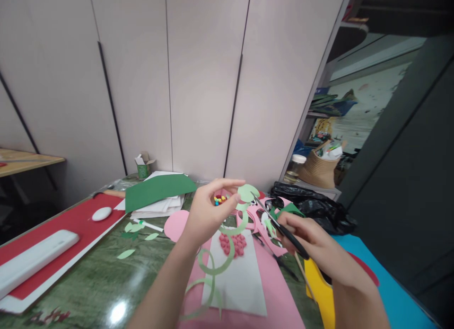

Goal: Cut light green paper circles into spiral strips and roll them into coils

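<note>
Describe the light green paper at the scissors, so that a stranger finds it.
Below the tall pale doors is a cluttered table. Above it, the left hand holds the light green paper at the tips of the scissors in the right hand. Unlike the leaf shapes, it has a long curling strip below.

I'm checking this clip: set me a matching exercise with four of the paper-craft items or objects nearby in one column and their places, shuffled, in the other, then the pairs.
Column one
1. Light green paper piece
2. Black-handled metal scissors
3. White oval mouse-like object
4. Dark green paper sheet

Column two
A. On the long red sheet
B. In the right hand
C. On top of the white paper stack
D. Between the thumb and fingers of the left hand

Pairs: 1-D, 2-B, 3-A, 4-C
</note>
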Demonstrator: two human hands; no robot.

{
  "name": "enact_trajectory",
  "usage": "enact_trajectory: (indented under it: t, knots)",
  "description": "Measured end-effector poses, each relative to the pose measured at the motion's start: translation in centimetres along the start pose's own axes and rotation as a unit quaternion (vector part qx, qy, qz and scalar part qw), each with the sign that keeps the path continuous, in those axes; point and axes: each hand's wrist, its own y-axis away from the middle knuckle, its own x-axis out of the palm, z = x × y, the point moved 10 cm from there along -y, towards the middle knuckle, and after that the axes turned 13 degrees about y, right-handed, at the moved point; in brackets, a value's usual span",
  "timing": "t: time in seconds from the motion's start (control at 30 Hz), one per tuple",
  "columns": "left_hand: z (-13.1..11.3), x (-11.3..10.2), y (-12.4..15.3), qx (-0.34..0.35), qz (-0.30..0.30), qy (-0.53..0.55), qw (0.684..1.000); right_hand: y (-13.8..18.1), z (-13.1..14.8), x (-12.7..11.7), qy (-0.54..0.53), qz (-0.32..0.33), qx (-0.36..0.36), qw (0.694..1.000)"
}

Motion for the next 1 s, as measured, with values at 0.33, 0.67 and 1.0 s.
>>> enact_trajectory:
  t: [0.33,0.67,1.0]
  knots:
    - [-0.30,0.22,-0.09,0.010,0.000,-0.042,0.999,-0.73,0.07,0.59,-0.009,-0.031,0.007,0.999]
    - [-0.28,0.29,-0.18,0.010,0.016,-0.048,0.999,-0.55,0.48,0.36,0.006,-0.029,-0.009,1.000]
    - [-0.79,0.89,-0.19,0.014,0.052,-0.078,0.996,-0.27,0.25,0.25,0.054,-0.015,-0.017,0.998]
